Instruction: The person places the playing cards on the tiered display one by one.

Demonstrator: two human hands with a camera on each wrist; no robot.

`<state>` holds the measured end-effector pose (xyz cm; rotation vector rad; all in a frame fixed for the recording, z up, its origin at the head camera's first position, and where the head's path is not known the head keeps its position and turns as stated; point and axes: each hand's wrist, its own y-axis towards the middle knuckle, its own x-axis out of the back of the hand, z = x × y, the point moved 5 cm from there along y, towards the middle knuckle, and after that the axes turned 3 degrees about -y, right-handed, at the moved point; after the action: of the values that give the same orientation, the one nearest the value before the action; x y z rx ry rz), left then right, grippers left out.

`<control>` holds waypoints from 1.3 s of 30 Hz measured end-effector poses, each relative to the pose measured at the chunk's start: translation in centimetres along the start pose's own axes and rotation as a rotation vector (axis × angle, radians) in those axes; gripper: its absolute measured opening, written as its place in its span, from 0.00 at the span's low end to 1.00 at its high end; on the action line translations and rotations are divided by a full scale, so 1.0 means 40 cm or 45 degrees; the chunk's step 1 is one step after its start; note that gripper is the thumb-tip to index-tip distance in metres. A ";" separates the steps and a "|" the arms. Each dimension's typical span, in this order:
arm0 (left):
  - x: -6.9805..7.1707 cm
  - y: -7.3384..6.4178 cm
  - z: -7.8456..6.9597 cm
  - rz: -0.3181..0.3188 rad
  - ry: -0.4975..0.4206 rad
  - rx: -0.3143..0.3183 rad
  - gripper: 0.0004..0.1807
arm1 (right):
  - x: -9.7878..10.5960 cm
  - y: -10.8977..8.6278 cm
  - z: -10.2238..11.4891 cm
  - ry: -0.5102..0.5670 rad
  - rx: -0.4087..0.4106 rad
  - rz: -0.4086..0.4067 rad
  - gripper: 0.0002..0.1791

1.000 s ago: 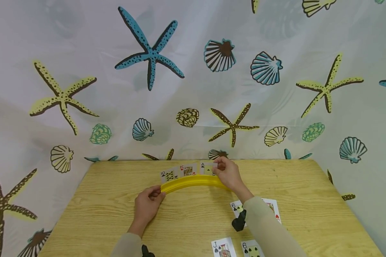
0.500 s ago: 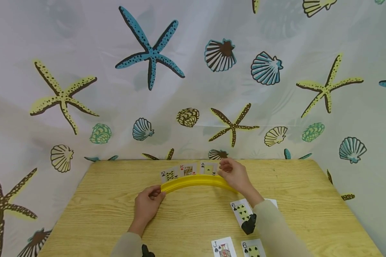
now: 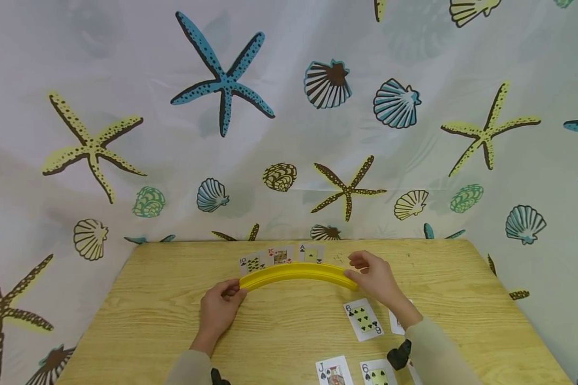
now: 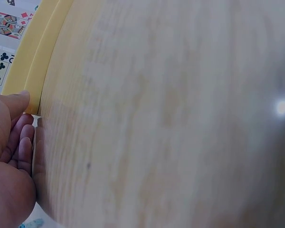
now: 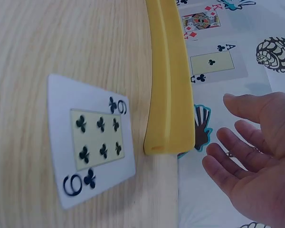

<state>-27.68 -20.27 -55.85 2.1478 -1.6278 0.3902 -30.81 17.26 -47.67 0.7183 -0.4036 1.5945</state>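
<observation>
So, nearest, a white jack-of-spades card (image 3: 334, 372) and six-of-spades card (image 3: 378, 373) are lying face up on the pale wood tabletop (image 3: 270, 331); a six-of-clubs card (image 3: 363, 320) is lying beyond. Left hand (image 3: 219, 307) is pinching the near-left end of the curved yellow card holder (image 3: 296, 271); right hand (image 3: 377, 275) is hovering beside its right end, fingers apart, holding nothing. Risk, I'd judge: one-ended grip could be twisting the holder and spilling cards; beige right sleeve (image 3: 440, 353) dragging could be shifting loose ones. Holder, mid-tabletop toward the back, is carrying three standing cards: ten of clubs (image 3: 253, 263), king of diamonds (image 3: 281, 255), ace of clubs (image 3: 311, 254).
</observation>
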 end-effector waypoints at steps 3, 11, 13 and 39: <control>0.000 0.000 0.000 0.001 -0.003 0.000 0.19 | 0.007 -0.015 -0.016 -0.026 -0.025 0.006 0.22; -0.002 0.000 0.000 0.001 0.000 -0.013 0.19 | 0.017 -0.063 -0.055 -0.075 -0.095 0.039 0.22; -0.002 0.000 0.000 -0.001 0.000 -0.015 0.19 | 0.017 -0.073 -0.065 -0.087 -0.105 0.047 0.23; 0.000 0.000 0.001 0.008 0.007 -0.001 0.19 | -0.004 -0.129 -0.124 -0.382 -0.047 0.212 0.31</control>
<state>-27.68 -20.26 -55.88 2.1403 -1.6317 0.3968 -26.83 21.11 -52.21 0.9183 -0.7257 1.6328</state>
